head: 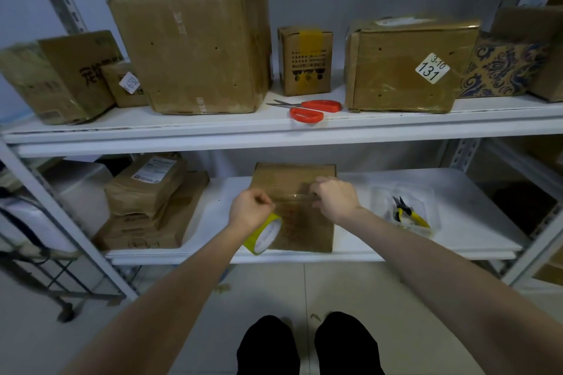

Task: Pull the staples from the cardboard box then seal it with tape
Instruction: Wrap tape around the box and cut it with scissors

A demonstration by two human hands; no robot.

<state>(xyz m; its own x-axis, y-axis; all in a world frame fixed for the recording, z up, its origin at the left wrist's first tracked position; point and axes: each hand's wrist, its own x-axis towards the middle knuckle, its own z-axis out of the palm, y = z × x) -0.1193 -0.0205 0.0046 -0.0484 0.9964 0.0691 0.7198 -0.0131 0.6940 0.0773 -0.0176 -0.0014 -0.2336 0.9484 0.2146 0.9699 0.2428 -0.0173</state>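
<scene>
My left hand point(250, 209) is fisted around the tape roll point(264, 234) at the left edge of the cardboard box point(304, 231), near the lower shelf's point(350, 254) front edge. My right hand point(335, 198), fingers curled, pinches the tape strip point(294, 196) across the box top.

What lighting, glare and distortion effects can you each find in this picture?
Head view: the wide-angle lens bows the upper shelf and tilts its boxes outward; glare streaks the clear tape over the cardboard box between the left hand, holding the tape roll, and right hand; the lower shelf is dimmer.
</scene>
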